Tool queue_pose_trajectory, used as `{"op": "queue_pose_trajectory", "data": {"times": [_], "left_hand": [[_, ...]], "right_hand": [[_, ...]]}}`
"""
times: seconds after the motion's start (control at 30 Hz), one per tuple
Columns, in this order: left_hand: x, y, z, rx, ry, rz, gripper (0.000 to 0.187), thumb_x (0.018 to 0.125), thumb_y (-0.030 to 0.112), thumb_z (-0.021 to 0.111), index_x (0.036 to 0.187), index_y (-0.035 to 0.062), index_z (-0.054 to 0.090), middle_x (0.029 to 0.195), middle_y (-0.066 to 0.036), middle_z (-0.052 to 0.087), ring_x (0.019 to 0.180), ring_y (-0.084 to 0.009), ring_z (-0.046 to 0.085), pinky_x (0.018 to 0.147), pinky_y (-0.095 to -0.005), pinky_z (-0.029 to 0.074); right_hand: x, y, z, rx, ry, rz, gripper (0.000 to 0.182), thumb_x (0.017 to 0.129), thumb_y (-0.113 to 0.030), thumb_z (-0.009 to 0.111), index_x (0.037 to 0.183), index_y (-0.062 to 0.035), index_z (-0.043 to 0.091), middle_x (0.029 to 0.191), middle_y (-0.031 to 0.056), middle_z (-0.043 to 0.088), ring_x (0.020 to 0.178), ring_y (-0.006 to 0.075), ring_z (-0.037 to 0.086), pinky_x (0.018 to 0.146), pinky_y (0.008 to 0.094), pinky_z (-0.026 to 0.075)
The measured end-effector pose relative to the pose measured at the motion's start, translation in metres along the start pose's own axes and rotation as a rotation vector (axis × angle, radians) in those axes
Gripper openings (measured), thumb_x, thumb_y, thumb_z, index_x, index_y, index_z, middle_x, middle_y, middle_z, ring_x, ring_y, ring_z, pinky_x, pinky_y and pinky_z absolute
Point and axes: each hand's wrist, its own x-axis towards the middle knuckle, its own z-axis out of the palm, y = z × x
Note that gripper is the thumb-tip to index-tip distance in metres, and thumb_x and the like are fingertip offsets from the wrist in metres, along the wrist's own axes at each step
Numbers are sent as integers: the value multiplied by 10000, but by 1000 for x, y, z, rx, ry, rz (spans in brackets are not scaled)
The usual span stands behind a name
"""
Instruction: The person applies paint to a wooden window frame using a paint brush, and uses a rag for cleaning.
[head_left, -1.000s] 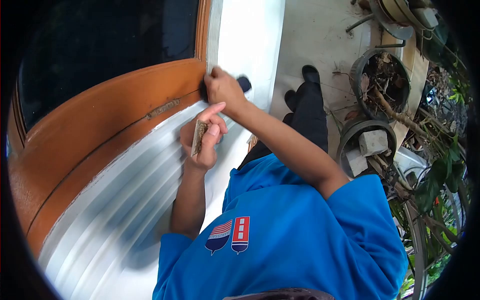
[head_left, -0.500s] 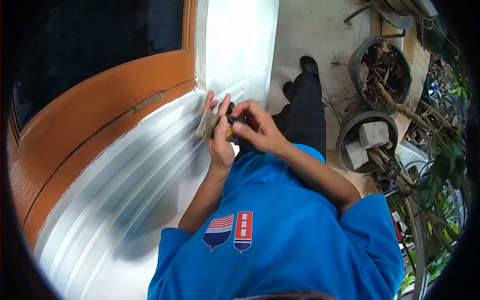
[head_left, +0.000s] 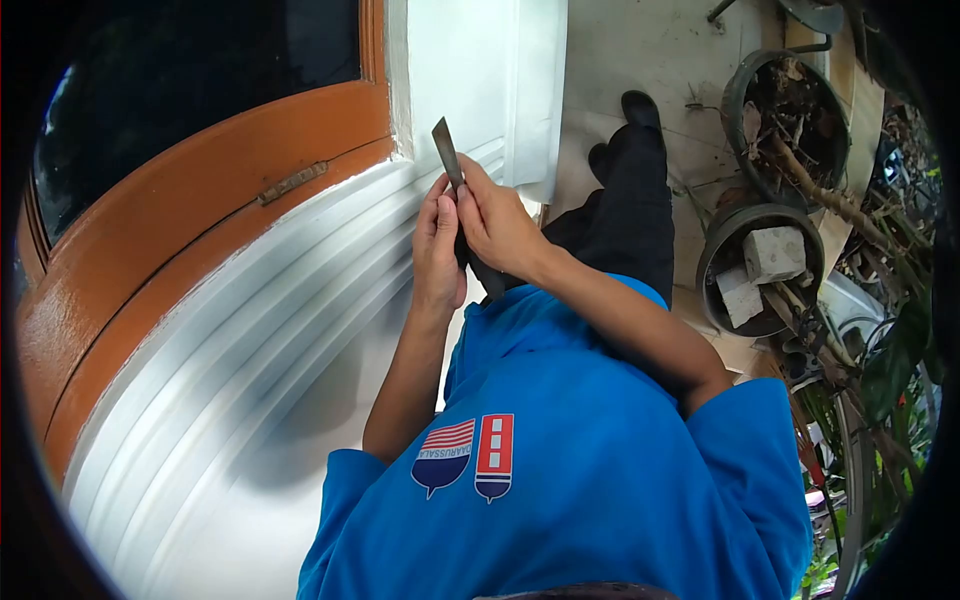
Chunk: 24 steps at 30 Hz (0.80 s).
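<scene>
Both my hands are wrapped round a dark tool with a flat, slanted-tip metal blade [head_left: 448, 155], which points up and slightly left. My left hand [head_left: 436, 245] closes on its lower part from the left, thumb raised along it. From the right, my right hand [head_left: 500, 228] grips near the base of the blade, touching my left hand. Most of the tool's handle is hidden by the fingers; a dark part shows below them.
An orange-brown wooden frame [head_left: 200, 160] with dark glass and a metal hinge [head_left: 292, 183] is at left. White ridged moulding [head_left: 250, 290] runs beneath it. At right stand two plant pots, one with dry leaves [head_left: 785, 120], one with concrete blocks [head_left: 775, 255].
The tool has turned, so its narrow blade now points up instead of a broad piece facing left. My fingers have closed round it, and my hands have come together.
</scene>
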Motion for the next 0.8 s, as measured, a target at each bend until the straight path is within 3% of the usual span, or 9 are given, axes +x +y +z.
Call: {"op": "queue_pose_trajectory", "data": {"times": [0.07,0.17,0.23,0.27,0.37,0.5,0.53,0.67,0.8], "left_hand": [[6,-12,-11,86,41,32,516,1071,364,441,1430,-5,417,1266,-101,592,1172,-157,565,997,-308,474],[14,-15,-24,289,95,98,479,1070,306,471,1418,-24,451,1209,-86,625,1068,-126,607,909,-252,509],[20,-2,-24,483,90,179,466,1065,302,488,1389,-33,495,1195,-90,636,1062,-126,610,905,-251,503],[22,3,-19,469,147,187,433,1041,303,550,1280,-54,597,1112,-113,687,996,-133,617,913,-261,479],[32,9,-21,386,97,226,445,1039,323,551,1257,-60,615,1107,-111,691,1005,-128,617,905,-258,483],[32,20,-29,168,0,-19,389,989,301,622,1177,-37,667,797,-56,667,713,-79,592,632,-199,439],[35,17,-33,112,4,-74,373,958,289,657,1148,-31,677,684,-22,603,572,-71,509,536,-206,374],[41,12,-28,-9,-42,-93,386,921,205,659,1220,-37,630,725,-30,617,554,-71,499,515,-212,386],[49,15,-9,-238,-29,-124,480,884,120,636,1337,-12,550,876,-75,662,578,-68,507,528,-210,423]], "right_hand": [[9,-3,-3,-17,-49,76,360,983,-96,436,1310,53,417,738,258,629,666,406,653,643,433,503],[19,4,1,-83,-22,95,289,975,-86,427,1235,34,463,734,238,635,644,353,651,642,427,504],[28,-1,1,-25,7,153,255,951,-81,446,1159,65,459,742,286,636,707,421,663,663,471,515],[33,-5,0,0,20,178,242,939,-78,456,1121,81,457,747,310,637,739,454,668,673,493,521],[41,-14,-2,157,125,192,224,976,-101,451,1162,18,487,731,153,665,621,173,629,574,339,506],[53,-26,-19,-71,92,171,164,1029,-160,484,1077,-4,479,701,106,666,601,161,647,539,325,502],[58,-20,-22,-237,117,61,150,1020,-157,514,1028,-14,467,693,122,665,598,241,670,553,375,510],[74,-19,-33,-529,132,-155,118,962,-112,550,984,-21,477,728,211,649,665,438,632,591,491,482],[86,-30,-29,-674,104,-164,130,945,-134,575,943,-26,503,706,198,627,658,432,618,598,506,470]]}}
